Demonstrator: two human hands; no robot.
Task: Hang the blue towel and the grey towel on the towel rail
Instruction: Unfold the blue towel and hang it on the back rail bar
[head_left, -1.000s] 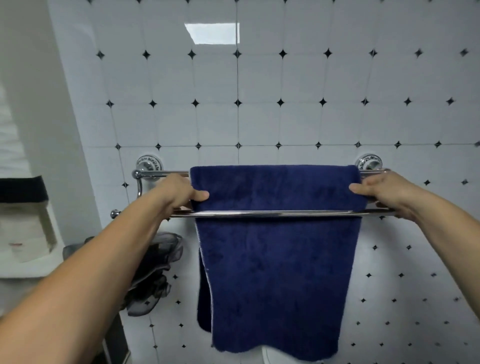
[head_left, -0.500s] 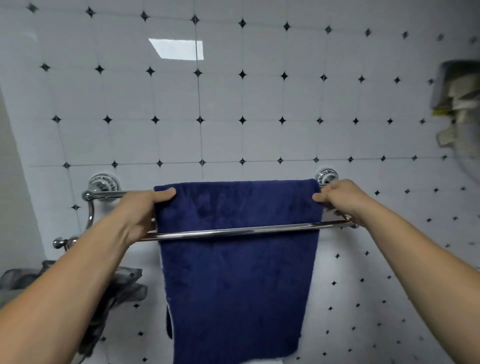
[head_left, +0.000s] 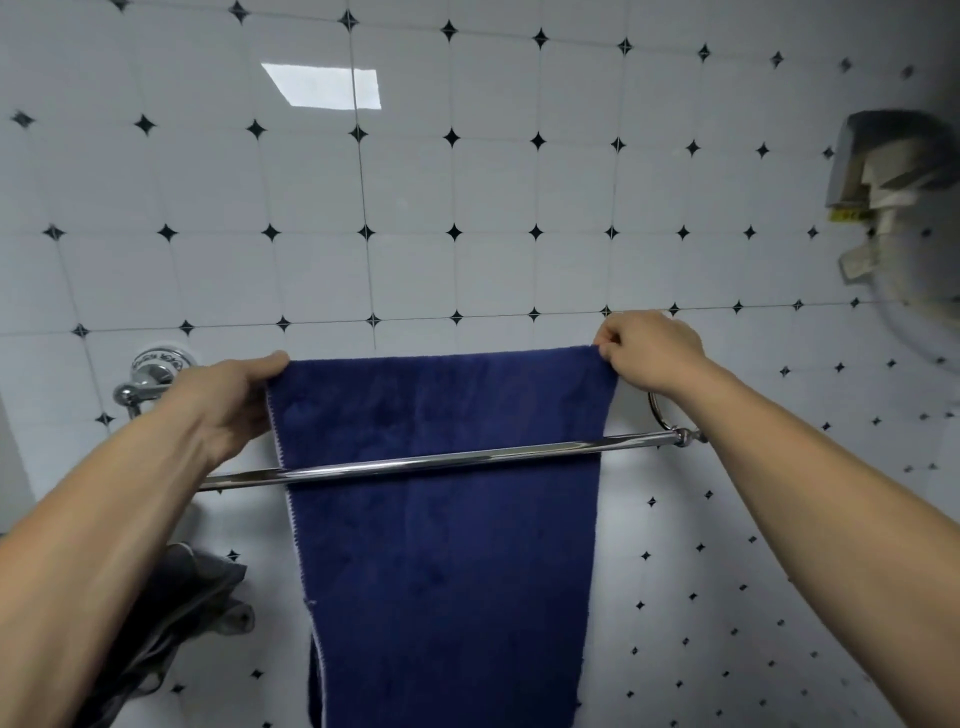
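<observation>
**A:** Where's the blue towel (head_left: 441, 519)?

**B:** Folded over the far bar (head_left: 137, 388) of the rail (head_left: 680, 435). It hangs down behind the near bar (head_left: 415, 464), close to the wall. The fold runs nearly level between the two hands.

**A:** And the grips?

**B:** The left hand (head_left: 228, 400) clasps the top left edge, thumb laid along the fold. The right hand (head_left: 649, 353) pinches the top right corner between thumb and curled fingers.

**A:** So what makes this step go well?

**B:** I'd judge it's the squaring-up. Draw the two corners gently apart so the fold lies flat, with no bunching. Then check that the front and back falls roughly match, or the heavier side may drag it off the smooth chrome. Let go with both hands together so neither corner gets tugged.

**A:** The grey towel (head_left: 197, 597)?

**B:** It's low on the left, crumpled under the left forearm and not yet on the rail. What it hangs from I can't tell, because the arm covers it. The near bar is bare, so that seems the place for it.
</observation>
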